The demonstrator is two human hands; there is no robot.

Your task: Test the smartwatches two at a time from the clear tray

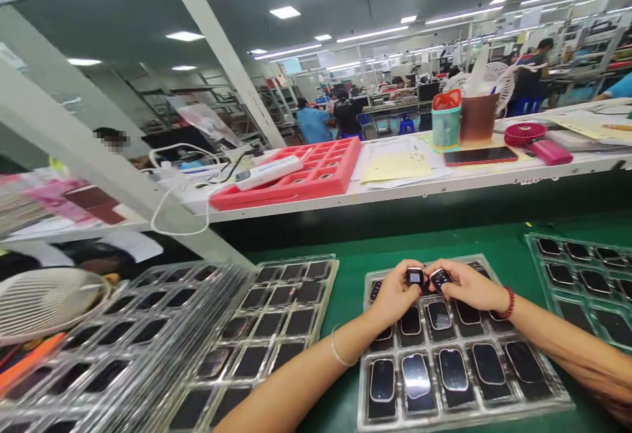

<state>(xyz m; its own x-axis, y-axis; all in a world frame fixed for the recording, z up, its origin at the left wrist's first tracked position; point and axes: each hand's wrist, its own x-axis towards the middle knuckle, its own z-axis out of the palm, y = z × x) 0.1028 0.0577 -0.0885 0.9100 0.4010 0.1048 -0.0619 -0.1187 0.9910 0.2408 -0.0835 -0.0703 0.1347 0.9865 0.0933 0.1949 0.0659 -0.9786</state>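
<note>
My left hand (395,295) pinches a small black device with a label on it (415,277) above a clear plastic tray (464,413). My right hand (467,285) holds a second small black device (439,278) right beside the first, the two nearly touching. The tray below has rows of pockets, several with dark glossy rounded parts (416,375) in them. A thin bracelet sits on my left wrist and a red bead bracelet on my right wrist.
Another clear tray (276,328) lies to the left, beside a slanted stack of trays (123,354), and one more tray (582,275) at right, all on a green mat (350,275). The white shelf behind holds a red tray (316,176), papers, phone (478,155), cups. People work far behind.
</note>
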